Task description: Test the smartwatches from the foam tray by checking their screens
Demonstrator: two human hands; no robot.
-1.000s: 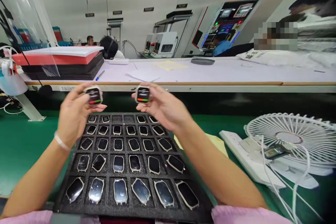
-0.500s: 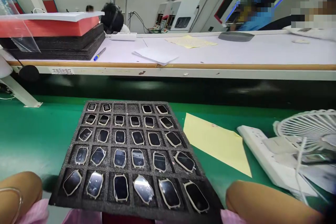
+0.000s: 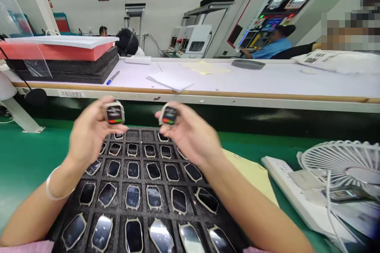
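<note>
My left hand (image 3: 90,134) is closed round a small watch body (image 3: 114,112) whose lit screen shows red and green bars. In my right hand (image 3: 192,136) is a second lit watch body (image 3: 169,115), pinched in the fingers. Both are held up over the far end of a black foam tray (image 3: 139,205) that lies on the green mat. The tray's pockets hold several dark-screened watch bodies; two pockets in the far row look empty.
A yellow sheet (image 3: 252,174) lies right of the tray, then a white power strip (image 3: 297,189) and a white desk fan (image 3: 341,166). Beyond runs a raised white shelf (image 3: 237,83) with papers, a pen and stacked foam (image 3: 68,59). Other people sit further back.
Half a second ago both hands were down out of view near my lap. Now they are raised again over the tray's far end, each holding a lit watch body, as one second ago.
</note>
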